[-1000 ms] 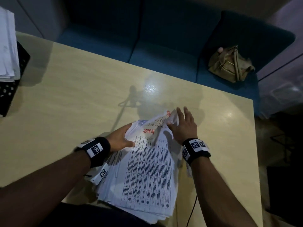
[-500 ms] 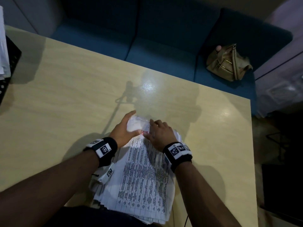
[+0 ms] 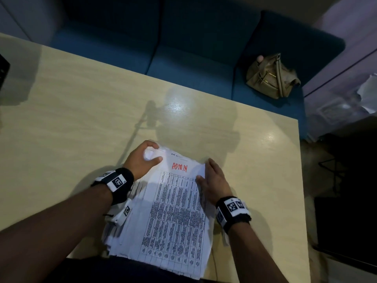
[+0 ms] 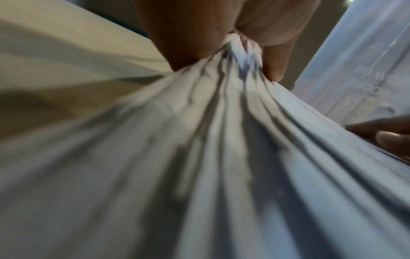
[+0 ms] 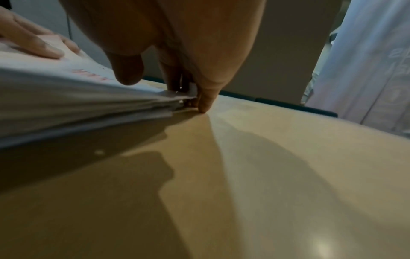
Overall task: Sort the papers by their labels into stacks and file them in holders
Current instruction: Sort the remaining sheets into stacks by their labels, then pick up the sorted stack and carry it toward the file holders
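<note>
Dim overhead light glares off the table point(image 3: 177, 105); wrist views look blurred, perhaps defocused.

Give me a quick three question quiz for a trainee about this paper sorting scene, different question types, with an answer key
1. True or false: the top sheet of the paper stack carries the red label ADMIN.
2. Which hand curls round the stack's far corner? A) left hand B) right hand
3. Fill in: the tan handbag lies on the blue ____, beyond the table.

Key: 1 true; 2 A; 3 sofa.
</note>
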